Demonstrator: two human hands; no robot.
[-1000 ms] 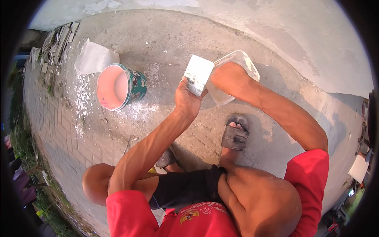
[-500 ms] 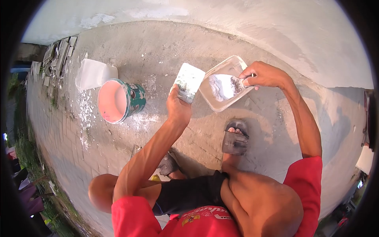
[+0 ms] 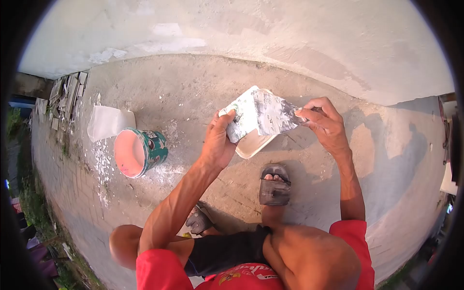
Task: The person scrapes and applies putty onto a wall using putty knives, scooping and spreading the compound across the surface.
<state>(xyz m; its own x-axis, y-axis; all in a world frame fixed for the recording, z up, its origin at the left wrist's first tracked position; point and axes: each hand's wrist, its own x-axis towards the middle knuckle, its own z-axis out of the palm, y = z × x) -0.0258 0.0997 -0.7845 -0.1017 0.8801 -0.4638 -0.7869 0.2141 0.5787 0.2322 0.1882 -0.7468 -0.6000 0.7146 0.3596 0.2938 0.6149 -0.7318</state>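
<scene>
My left hand (image 3: 220, 140) is closed on a flat white plate (image 3: 239, 116) with dark smudges, thumb on its face. My right hand (image 3: 325, 123) pinches the narrow end of a putty knife (image 3: 276, 115), whose broad blade is smeared with white paste. The blade's left edge meets or overlaps the plate's right edge. Beneath both tools is a pale rectangular tub (image 3: 251, 146) on the ground, mostly hidden by them; its contents cannot be seen.
A green bucket (image 3: 154, 147) with a pinkish inside stands at the left, beside a white sheet or bag (image 3: 110, 123). White flakes lie around them. Broken slats (image 3: 66, 100) are piled farther left. A patched wall (image 3: 232, 29) runs along the top. My sandalled foot (image 3: 275, 186) is below the tub.
My right hand has lifted the putty knife out of the tub, with white paste on its blade, and brought it against the plate. The view has tilted up toward the wall.
</scene>
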